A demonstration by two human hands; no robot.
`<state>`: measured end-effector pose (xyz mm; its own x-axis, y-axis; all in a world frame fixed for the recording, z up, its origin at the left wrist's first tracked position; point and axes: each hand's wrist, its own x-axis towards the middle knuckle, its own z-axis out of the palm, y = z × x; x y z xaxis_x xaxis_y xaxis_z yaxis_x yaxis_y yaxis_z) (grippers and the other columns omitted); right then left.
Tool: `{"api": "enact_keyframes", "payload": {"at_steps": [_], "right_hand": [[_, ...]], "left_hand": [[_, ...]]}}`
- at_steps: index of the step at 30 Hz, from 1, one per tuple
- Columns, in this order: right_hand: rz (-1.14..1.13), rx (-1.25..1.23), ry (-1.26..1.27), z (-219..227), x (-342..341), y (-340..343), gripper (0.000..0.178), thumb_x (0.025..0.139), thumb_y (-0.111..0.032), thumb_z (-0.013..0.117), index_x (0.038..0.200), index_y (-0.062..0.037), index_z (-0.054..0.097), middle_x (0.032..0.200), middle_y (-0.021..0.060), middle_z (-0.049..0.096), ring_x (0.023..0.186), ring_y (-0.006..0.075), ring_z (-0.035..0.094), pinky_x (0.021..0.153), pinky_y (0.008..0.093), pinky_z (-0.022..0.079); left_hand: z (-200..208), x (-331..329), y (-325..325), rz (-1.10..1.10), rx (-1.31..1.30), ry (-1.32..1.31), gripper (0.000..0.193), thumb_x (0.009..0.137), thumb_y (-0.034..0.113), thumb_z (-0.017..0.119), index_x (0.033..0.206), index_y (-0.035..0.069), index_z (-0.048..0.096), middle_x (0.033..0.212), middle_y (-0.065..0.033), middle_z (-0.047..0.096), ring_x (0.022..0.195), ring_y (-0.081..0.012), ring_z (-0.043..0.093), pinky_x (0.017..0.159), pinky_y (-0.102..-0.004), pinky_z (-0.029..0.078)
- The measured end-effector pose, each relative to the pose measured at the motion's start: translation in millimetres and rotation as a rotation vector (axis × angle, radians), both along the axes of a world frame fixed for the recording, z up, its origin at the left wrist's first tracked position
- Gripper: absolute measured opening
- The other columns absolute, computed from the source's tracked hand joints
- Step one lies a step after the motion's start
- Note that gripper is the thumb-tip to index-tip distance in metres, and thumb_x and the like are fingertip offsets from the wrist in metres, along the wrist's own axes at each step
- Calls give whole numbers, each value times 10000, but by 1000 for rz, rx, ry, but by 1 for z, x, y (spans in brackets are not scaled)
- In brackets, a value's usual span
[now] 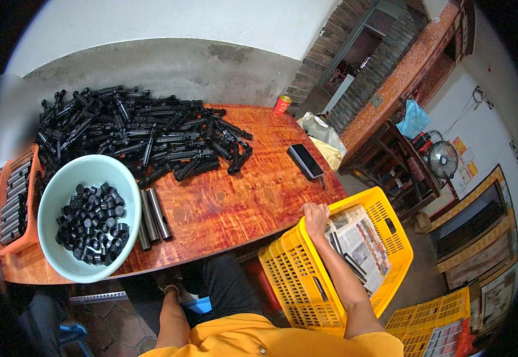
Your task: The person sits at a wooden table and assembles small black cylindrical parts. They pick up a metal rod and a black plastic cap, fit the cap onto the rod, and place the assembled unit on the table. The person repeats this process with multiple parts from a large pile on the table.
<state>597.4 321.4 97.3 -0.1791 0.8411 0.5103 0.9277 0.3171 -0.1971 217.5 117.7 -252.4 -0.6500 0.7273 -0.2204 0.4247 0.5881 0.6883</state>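
My right hand [315, 219] is closed over the upper corner of a yellow plastic crate [299, 253], which tilts beside the table's right front edge. Newspaper [363, 241] lines the crate, and a few dark tubes [354, 269] lie in it. My left hand [169, 278] is low, by my lap under the table's front edge; shadow and the edge hide its fingers. Above it on the table lie three metal tubes [155, 217], beside a pale blue basin [47, 214] of small black caps [95, 223].
A large heap of black flashlight-like parts [146, 128] covers the back of the wooden table [229, 196]. At the left, an orange basket [34, 196] holds more metal tubes. A phone [305, 162] and a red can [282, 105] are at the right. Another yellow crate [455, 303] stands on the floor.
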Motion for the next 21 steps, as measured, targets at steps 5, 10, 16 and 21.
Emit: {"api": "enact_keyframes", "payload": {"at_steps": [5,10,16,21], "right_hand": [[2,-1,-26,6,-1,-3,363,906,-245,366,711,-88,629,793,57,643,827,248,529,961,443,257],[-36,-23,-3,0,12,-8,343,897,-246,365,717,-96,615,825,64,645,850,258,533,965,467,257],[23,-10,-8,3,-12,4,334,891,-244,383,718,-78,616,829,76,642,850,268,529,972,463,253],[-7,-29,-2,1,-1,-1,330,887,-243,384,730,-82,626,842,75,641,855,274,525,976,459,254]], "left_hand": [[-43,-1,-7,-134,-169,-1,534,875,418,443,1317,121,479,1384,-128,425,1252,-325,402,1034,-425,327],[-6,11,3,-468,-493,164,479,838,396,476,1220,121,567,1303,-117,511,1167,-318,478,959,-456,386],[-104,-19,-7,-373,-450,168,495,810,454,504,1173,134,608,1245,-142,551,1107,-355,519,927,-468,424],[-31,1,-3,-321,-425,168,479,830,424,481,1193,128,582,1258,-150,534,1145,-341,488,962,-451,391]]}}
